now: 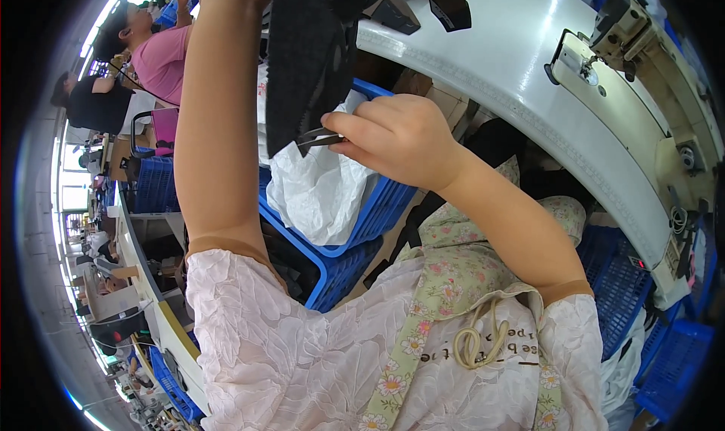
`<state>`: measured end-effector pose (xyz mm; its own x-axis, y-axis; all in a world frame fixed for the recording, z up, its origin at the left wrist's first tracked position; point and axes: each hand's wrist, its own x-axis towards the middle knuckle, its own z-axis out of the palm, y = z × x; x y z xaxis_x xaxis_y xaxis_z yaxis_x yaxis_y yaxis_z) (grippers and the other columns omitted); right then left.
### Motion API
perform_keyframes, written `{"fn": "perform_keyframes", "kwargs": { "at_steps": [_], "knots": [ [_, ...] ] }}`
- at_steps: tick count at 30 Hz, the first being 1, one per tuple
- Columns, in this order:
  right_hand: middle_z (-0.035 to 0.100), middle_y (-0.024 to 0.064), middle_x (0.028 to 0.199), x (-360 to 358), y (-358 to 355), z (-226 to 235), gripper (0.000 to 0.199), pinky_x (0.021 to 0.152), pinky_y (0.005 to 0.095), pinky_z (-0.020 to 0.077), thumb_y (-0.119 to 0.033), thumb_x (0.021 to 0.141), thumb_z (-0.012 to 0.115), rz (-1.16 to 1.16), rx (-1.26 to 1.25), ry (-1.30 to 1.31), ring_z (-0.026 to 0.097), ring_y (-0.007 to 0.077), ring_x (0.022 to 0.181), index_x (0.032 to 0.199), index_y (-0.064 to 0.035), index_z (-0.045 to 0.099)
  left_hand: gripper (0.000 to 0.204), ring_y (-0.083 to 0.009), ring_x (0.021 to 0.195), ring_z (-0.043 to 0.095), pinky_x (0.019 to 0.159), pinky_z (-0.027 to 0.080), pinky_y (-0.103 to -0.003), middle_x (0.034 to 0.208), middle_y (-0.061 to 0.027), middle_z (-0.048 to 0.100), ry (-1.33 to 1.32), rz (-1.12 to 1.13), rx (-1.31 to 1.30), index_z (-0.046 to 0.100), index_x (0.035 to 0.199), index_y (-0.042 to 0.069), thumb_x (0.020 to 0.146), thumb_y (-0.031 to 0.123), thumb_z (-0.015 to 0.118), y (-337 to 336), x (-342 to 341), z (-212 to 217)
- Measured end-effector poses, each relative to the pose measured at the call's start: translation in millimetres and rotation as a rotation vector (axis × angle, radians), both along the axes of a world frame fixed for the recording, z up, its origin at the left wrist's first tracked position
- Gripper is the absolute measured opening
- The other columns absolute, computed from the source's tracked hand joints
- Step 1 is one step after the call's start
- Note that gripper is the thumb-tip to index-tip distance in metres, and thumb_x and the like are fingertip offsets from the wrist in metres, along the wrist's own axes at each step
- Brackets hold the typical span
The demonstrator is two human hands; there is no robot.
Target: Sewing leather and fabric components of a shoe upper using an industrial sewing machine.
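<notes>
My right hand (400, 138) is closed round a pair of small dark thread snips (321, 138), whose blades point left. The blades are at the lower edge of a black fabric piece (308, 61) that hangs from the top of the view; whether they touch it I cannot tell. My left forearm (219, 106) reaches straight up beside the fabric. Its hand lies beyond the top edge, so its fingers and any hold on the fabric are hidden.
Blue plastic crates (355, 242) with crumpled white material (313, 197) stand below my hands. A white sewing table (498, 46) with a sewing machine (627, 31) curves along the right. A person in pink (160, 61) and one in black (98, 103) are at the far left.
</notes>
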<state>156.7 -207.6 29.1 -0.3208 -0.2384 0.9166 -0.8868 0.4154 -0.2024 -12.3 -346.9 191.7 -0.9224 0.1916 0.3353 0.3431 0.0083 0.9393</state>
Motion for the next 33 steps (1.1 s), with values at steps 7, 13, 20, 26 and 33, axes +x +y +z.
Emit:
{"fn": "perform_keyframes", "kwargs": {
  "at_steps": [7,13,20,26,33],
  "knots": [
    [0.051,-0.0011,0.063,0,-4,1,0.028,0.047,0.0282,0.0426,-0.020,0.075,0.072,-0.002,0.017,0.025,0.057,0.0146,0.054,0.102,-0.0141,0.066,0.021,-0.0256,0.077,0.069,0.073,0.054,-0.034,0.092,-0.0125,0.071,-0.053,0.037,0.046,0.067,0.104,-0.003,0.089,0.010,0.061,-2,-5,-4],
    [0.050,-0.0017,0.062,0,3,-3,0.028,0.047,0.0268,0.0417,-0.014,0.073,0.065,-0.042,0.052,0.061,0.055,0.0138,0.053,0.102,-0.0139,0.069,0.020,-0.0270,0.077,0.069,0.073,0.055,-0.036,0.091,-0.0131,0.072,-0.163,0.050,0.075,0.066,0.103,-0.002,0.090,0.011,0.059,9,-2,-4],
    [0.054,-0.0002,0.063,17,18,8,0.035,0.047,0.0283,0.0418,-0.018,0.070,0.080,-0.029,0.014,0.016,0.054,0.0167,0.052,0.101,-0.0098,0.066,0.017,-0.0280,0.079,0.068,0.072,0.055,-0.039,0.093,-0.0126,0.071,-0.166,0.025,0.128,0.066,0.101,0.002,0.091,0.011,0.057,7,-12,-9],
    [0.056,0.0022,0.064,35,9,24,0.048,0.048,0.0286,0.0438,-0.017,0.062,0.088,0.088,-0.316,-0.257,0.056,0.0162,0.053,0.101,-0.0079,0.062,0.019,-0.0292,0.080,0.069,0.074,0.056,-0.041,0.094,-0.0143,0.070,-0.174,0.084,0.188,0.063,0.106,-0.002,0.093,0.009,0.053,21,-8,-11],
    [0.065,0.0034,0.073,31,12,34,0.042,0.052,0.0300,0.0490,0.001,0.058,0.078,-0.023,-0.107,-0.030,0.062,0.0201,0.058,0.097,-0.0045,0.064,0.021,-0.0293,0.081,0.069,0.075,0.056,-0.042,0.094,-0.0155,0.070,-0.157,0.002,0.234,0.061,0.107,-0.003,0.094,0.008,0.050,26,-12,-15]
  ]
}}
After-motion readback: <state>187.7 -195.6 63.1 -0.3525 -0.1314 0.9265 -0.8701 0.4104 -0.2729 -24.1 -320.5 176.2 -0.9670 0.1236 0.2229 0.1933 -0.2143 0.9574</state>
